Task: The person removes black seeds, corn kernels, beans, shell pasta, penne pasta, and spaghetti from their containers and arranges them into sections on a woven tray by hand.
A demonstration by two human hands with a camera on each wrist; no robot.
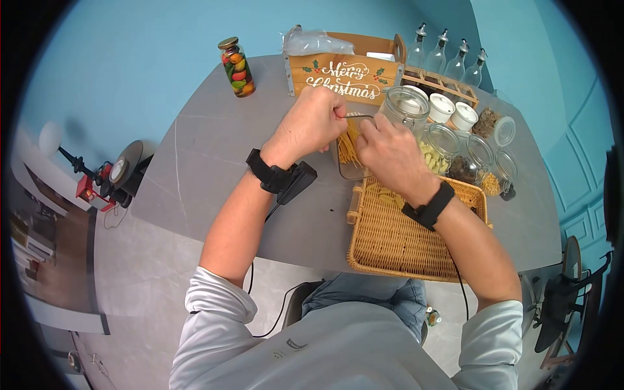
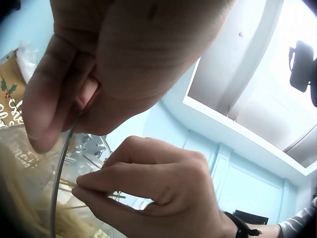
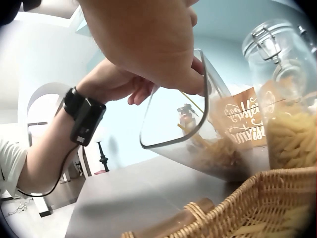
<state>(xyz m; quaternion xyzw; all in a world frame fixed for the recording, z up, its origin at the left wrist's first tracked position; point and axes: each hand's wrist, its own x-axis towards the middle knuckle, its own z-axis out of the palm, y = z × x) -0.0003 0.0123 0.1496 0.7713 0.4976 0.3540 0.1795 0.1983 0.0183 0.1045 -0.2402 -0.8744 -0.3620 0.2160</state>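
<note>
A clear open container (image 3: 223,166) with a grey rim stands tilted, mouth toward me. Long thin spaghetti (image 1: 349,147) lies inside it. My left hand (image 1: 311,123) grips the container's rim between thumb and fingers, as the left wrist view shows. At the mouth, my right hand (image 1: 393,159) pinches a few thin spaghetti strands (image 2: 64,183) between thumb and fingertips; their short ends poke out past the fingers. Part of the container is hidden behind both hands in the head view.
A wicker basket (image 1: 396,250) holding some penne sits at the table's near edge. Glass clip-top jars (image 1: 435,153), white lidded pots (image 1: 442,107) and stoppered bottles (image 1: 434,58) crowd the right. Behind stands a wooden Christmas crate (image 1: 305,73); a tall jar (image 1: 238,71) stands far left.
</note>
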